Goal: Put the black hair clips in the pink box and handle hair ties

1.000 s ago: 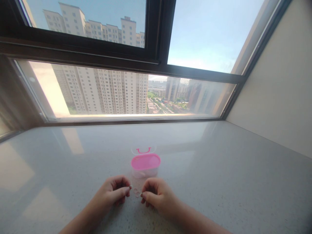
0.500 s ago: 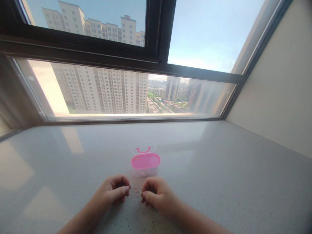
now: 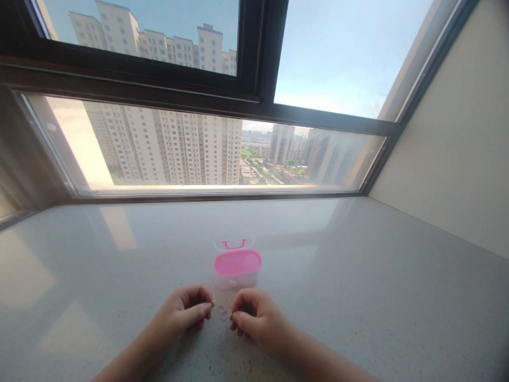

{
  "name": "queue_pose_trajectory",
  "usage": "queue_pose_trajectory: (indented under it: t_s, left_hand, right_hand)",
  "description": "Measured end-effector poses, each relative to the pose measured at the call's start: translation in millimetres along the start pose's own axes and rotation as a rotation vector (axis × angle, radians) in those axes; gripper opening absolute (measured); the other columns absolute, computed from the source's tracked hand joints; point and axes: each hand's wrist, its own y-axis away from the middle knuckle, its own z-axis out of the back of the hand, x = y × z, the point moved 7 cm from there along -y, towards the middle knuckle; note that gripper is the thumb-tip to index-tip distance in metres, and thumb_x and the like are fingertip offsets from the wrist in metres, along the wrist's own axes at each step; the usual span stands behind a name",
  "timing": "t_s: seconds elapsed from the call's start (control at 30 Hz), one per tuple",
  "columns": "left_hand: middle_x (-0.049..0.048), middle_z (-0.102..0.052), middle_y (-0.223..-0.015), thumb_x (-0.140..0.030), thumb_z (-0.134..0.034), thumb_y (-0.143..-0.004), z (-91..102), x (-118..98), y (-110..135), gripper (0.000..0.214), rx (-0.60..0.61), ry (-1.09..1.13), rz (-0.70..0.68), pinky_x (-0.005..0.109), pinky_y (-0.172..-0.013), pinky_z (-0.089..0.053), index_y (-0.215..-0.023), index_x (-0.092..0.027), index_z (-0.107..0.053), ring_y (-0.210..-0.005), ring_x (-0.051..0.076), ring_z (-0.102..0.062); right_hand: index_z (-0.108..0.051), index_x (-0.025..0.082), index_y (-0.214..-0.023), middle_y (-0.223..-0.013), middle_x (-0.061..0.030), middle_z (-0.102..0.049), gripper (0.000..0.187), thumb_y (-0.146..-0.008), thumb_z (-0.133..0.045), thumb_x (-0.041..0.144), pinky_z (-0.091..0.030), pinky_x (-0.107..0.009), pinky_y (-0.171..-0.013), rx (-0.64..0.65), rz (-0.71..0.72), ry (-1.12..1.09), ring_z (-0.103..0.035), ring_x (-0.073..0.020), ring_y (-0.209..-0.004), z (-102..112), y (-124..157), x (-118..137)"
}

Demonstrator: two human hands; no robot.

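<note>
My left hand (image 3: pixel 191 310) is closed in a pinch, with a small pale ring showing at the tips of thumb and forefinger. Facing it across a narrow gap, my right hand (image 3: pixel 254 318) pinches another small pale ring at its fingertips. Between the two hands are small pinkish, see-through rings (image 3: pixel 222 313), close together in a short row. Whether they are linked to the held ones is too small to tell. Just beyond the hands stands a clear plastic box with a pink oval rim (image 3: pixel 238 263), its clear lid with a pink handle (image 3: pixel 234 244) tipped back behind it.
The speckled pale stone sill (image 3: pixel 338 297) stretches out on both sides, with patches of sunlight on the left. A dark-framed window (image 3: pixel 222 199) closes off the far edge, and a plain wall (image 3: pixel 449 159) rises at the right.
Hardly anything differs. Both hands keep their pinch, and the small rings between them have shifted very slightly. The box stays where it was.
</note>
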Motion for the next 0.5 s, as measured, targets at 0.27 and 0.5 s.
queue_pose_trajectory:
  t_s: [0.27,0.5]
  left_hand:
    - [-0.0029,-0.056,-0.054,-0.028,-0.06,-0.063,-0.9,-1.7,2.0,0.016,-0.005,0.008,0.01,0.019,-0.043,-0.028,-0.066,-0.012,-0.058,-0.044,0.009,-0.044]
    - [-0.0026,-0.056,-0.055,-0.026,-0.06,-0.063,-0.6,-0.9,1.5,0.014,-0.006,-0.001,0.009,0.019,-0.043,-0.028,-0.066,-0.013,-0.058,-0.046,0.009,-0.045]
  right_hand:
    - [-0.056,0.014,-0.069,-0.06,0.0003,-0.059,0.007,-0.064,-0.051,0.016,-0.036,-0.019,-0.046,0.0,0.016,-0.011,-0.048,-0.0083,-0.048,-0.2,0.4,-2.0]
    - [-0.056,0.014,-0.068,-0.059,0.0004,-0.059,0.006,-0.063,-0.051,0.014,-0.037,-0.019,-0.047,-0.005,0.017,-0.019,-0.049,-0.0083,-0.049,0.8,0.0,1.1]
